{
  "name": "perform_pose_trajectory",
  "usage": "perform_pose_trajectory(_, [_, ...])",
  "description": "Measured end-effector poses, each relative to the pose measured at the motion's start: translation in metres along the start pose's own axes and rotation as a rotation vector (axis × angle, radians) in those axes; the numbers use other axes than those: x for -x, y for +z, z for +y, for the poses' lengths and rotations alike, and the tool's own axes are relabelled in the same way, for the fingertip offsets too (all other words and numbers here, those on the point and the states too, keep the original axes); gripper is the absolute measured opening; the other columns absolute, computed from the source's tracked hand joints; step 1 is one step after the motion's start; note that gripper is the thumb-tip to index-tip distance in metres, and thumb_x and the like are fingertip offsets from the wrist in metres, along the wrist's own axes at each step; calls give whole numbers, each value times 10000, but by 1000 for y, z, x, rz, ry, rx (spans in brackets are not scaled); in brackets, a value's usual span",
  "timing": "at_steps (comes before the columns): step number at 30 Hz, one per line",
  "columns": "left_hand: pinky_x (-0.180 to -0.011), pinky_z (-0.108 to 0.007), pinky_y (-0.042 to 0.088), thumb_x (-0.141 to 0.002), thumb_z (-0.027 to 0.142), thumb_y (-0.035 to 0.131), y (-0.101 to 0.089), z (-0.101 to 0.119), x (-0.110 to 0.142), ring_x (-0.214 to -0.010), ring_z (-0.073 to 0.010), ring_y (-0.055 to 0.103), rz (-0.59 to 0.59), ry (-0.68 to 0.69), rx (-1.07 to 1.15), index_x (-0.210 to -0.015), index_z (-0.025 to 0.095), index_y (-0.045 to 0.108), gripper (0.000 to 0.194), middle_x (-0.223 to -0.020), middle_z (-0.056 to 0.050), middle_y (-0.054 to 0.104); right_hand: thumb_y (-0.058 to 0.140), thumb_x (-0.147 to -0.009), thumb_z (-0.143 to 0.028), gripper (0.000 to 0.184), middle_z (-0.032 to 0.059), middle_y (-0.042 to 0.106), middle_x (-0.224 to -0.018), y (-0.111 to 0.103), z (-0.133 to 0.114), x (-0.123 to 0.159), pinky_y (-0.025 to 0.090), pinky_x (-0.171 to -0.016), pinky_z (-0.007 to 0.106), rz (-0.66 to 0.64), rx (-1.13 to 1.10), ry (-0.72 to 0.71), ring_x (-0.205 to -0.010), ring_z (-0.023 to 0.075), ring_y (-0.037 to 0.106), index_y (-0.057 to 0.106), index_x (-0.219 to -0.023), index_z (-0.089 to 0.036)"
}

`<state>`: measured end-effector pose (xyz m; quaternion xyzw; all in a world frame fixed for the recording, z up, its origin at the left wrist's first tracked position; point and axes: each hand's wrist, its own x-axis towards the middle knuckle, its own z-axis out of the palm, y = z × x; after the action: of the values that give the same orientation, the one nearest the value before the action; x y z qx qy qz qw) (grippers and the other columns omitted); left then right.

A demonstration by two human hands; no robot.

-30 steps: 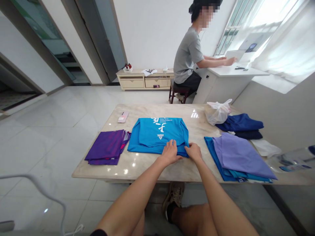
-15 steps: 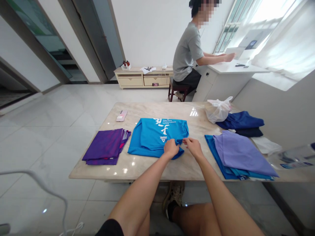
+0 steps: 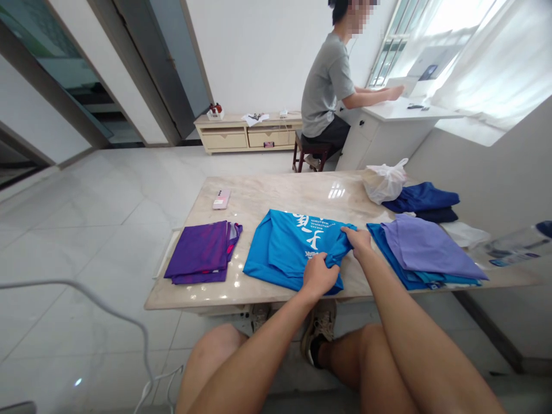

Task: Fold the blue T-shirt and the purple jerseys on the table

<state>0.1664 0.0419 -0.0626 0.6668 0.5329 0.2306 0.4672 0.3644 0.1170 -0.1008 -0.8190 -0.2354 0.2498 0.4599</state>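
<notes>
A bright blue T-shirt [image 3: 293, 247] with white lettering lies on the marble table [image 3: 276, 192], partly folded and skewed. My left hand [image 3: 319, 277] grips a bunched fold at its near edge. My right hand [image 3: 357, 238] pinches the shirt's right edge, close to the lavender cloth on a blue stack [image 3: 425, 250]. The part of the shirt under my hands is hidden. A folded purple garment [image 3: 200, 253] lies left of the shirt.
A phone [image 3: 221, 198] lies at the table's far left. At the right are a white plastic bag [image 3: 383, 181], folded navy clothes [image 3: 420, 198], white cloth [image 3: 466, 234] and clear plastic packaging [image 3: 513, 247]. A seated person [image 3: 324, 95] works at a white desk [image 3: 401, 118] beyond the table.
Both hands have shifted right and gathered the shirt's near right part, pulling that fabric up and across. The shirt now sits skewed, and the whole view has tilted further down.
</notes>
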Motion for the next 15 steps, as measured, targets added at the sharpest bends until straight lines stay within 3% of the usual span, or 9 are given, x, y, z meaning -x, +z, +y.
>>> perform_pose_trajectory(4, [-755,-302,489,-799,163,662,-29,-13,-8,-783,-214,660,56,-18,258,-781,187,707,54,-803,-51,743,642,-888,-351,195,120,748,-856,14,-31,14,549,-879,370,112,323,-218,-946,313,705,725,-793,-202])
perform_pose_trajectory(8, [-660,-252,428,-757,136,621,-64,-20,-13,-674,-150,568,70,3,468,-722,182,664,72,-698,9,662,567,-915,-302,196,116,749,-873,38,-61,36,522,-898,359,130,344,-350,-901,286,689,733,-887,-201])
perform_pose_trajectory(12, [-656,-240,441,-746,150,621,-102,-33,-11,-676,-143,583,86,15,548,-817,173,717,122,-741,9,687,553,-897,-247,201,88,751,-852,71,-84,58,547,-888,354,37,218,-460,-867,258,684,742,-930,-188])
perform_pose_trajectory(15, [-684,-258,478,-761,168,636,-131,-58,-9,-706,-171,635,134,-94,515,-886,176,734,160,-767,-13,719,595,-918,-289,361,93,792,-992,94,-96,76,608,-814,336,-201,-7,-433,-902,244,726,741,-1221,-157])
